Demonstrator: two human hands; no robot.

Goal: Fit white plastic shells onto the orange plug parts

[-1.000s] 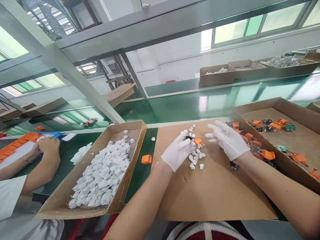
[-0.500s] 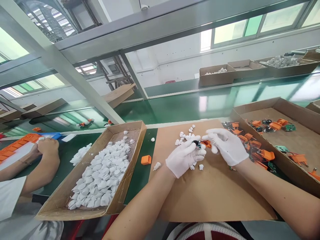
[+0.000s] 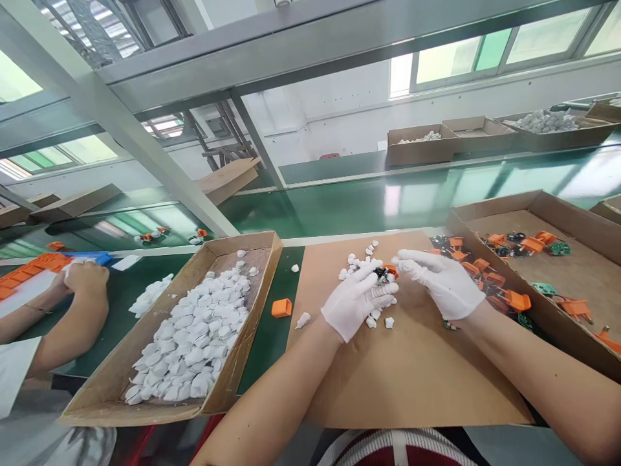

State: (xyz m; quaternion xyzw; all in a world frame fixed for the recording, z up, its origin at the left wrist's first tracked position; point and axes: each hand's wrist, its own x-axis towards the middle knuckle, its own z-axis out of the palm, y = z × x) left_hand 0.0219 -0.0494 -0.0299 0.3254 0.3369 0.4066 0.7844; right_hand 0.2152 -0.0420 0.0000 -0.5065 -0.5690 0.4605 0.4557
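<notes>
My left hand (image 3: 356, 301), in a white glove, is closed around a small circuit board with an orange plug housing (image 3: 389, 272). Dark parts of the board show between its fingers. Just to the right, my gloved right hand (image 3: 441, 281) has thumb and fingers pressed together near the orange housing. Whatever those fingertips hold, if anything, is hidden. Small white lumps (image 3: 356, 264) lie behind and below my left hand on a brown cardboard sheet (image 3: 388, 375). One more white lump (image 3: 303, 320) rests near the sheet's left edge.
At left stands a cardboard box (image 3: 264, 285) of white lumps, with an orange housing (image 3: 281, 308) beside it. Orange plugs with boards (image 3: 495, 285) pile up at right against a larger cardboard box (image 3: 514, 213). A co-worker's hands (image 3: 82, 278) work far left.
The orange housing now sits at my left fingers, slightly higher and left of where it was. My right hand has shifted slightly away from it. The view has moved a little.
</notes>
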